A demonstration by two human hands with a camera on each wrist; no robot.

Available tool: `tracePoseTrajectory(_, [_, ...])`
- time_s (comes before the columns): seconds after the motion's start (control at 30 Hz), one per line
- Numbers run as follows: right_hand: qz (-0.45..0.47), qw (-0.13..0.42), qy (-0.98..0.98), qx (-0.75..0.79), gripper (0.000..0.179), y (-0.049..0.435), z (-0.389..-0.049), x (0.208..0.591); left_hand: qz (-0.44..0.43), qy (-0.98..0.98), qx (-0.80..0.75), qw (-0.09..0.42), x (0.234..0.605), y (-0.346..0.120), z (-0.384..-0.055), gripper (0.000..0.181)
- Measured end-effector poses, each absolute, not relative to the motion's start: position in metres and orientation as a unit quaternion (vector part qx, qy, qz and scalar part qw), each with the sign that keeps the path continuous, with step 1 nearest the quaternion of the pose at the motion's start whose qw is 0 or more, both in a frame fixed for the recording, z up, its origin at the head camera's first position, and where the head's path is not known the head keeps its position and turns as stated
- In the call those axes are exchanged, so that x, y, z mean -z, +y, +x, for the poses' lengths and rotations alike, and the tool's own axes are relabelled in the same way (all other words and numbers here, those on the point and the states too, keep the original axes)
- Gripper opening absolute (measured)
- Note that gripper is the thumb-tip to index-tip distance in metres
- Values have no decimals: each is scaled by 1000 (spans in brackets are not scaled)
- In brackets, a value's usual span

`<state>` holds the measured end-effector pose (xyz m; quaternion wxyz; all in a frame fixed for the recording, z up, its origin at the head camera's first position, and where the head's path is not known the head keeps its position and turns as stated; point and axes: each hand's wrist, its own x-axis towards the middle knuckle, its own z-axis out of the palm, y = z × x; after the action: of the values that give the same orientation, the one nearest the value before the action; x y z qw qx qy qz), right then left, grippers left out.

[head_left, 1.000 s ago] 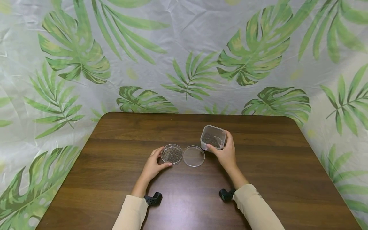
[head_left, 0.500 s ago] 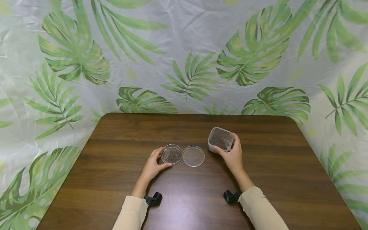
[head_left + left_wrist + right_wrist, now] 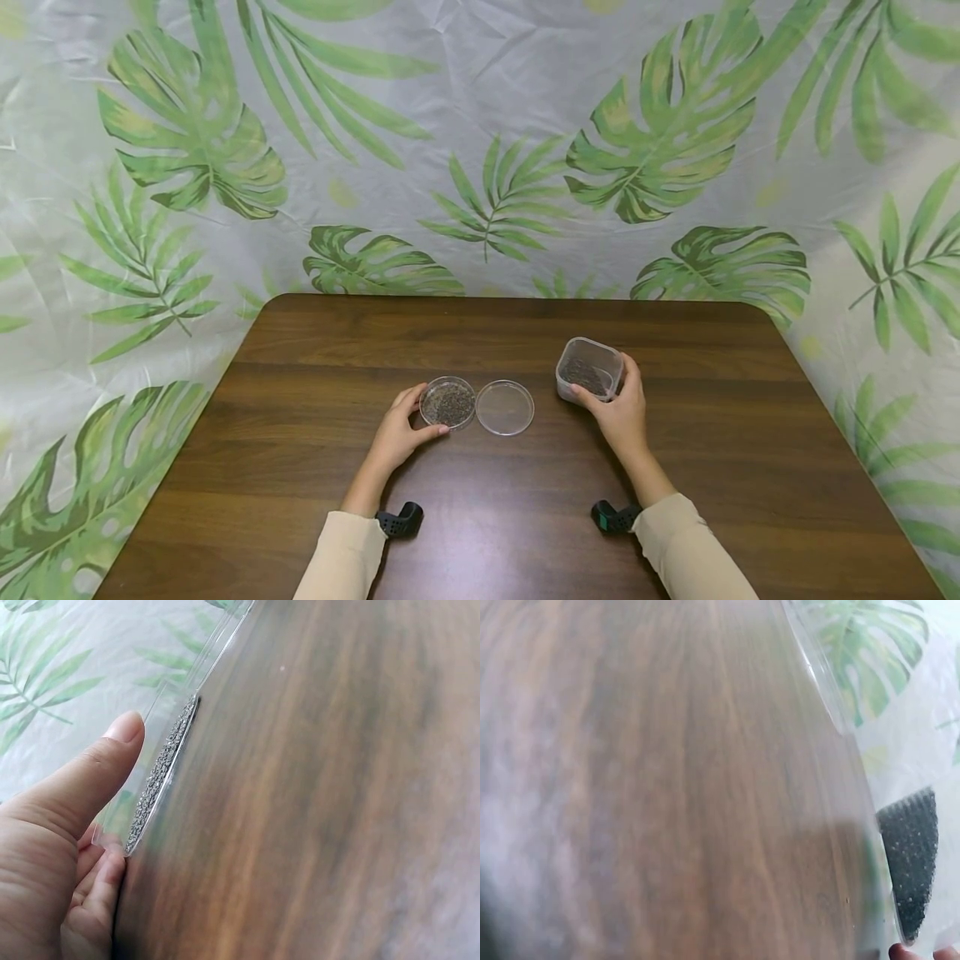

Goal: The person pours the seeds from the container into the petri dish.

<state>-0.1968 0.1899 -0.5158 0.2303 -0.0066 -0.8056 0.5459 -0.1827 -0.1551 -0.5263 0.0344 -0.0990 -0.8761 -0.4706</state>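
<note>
My left hand (image 3: 397,431) holds a clear petri dish (image 3: 448,403) by its side, thumb at the near edge and fingers round the far left. Dark grey grains (image 3: 161,780) cover its floor. Right beside it lies a second round clear piece, a petri dish lid (image 3: 506,408), with nothing on it. My right hand (image 3: 621,410) grips a square clear plastic tub (image 3: 611,387) between thumb and fingers, farther right. The tub is uncovered, and dark grains (image 3: 911,862) lie heaped to one side inside it. Only a few fingertips show at the corner of the right wrist view.
The dark wooden table (image 3: 495,517) spreads all round the dishes, with rounded far corners. Behind it hangs a pale leaf-patterned cloth (image 3: 510,100). A black wrist mount (image 3: 401,520) sits on the left wrist, another wrist mount (image 3: 613,517) on the right.
My right hand has carried the tub rightward and slightly toward me, away from the lid. The left hand, petri dish and lid stay where they were.
</note>
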Motion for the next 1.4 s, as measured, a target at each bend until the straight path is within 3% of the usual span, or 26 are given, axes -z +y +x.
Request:
tracePoseTrajectory(0.67, [-24,234,-819,-523,88,200,-192,519,-96,-876,471,32,529,-155,-183,83])
tracePoseTrajectory(1.1, [-33,184,-811,-554,97,205,-191,521,-98,-875,472,33,527,-155,-183,84])
tracePoseTrajectory(1.4, [-31,206,-820,-533,100,203,-189,519,-101,-874,474,36,528,-156,-184,83])
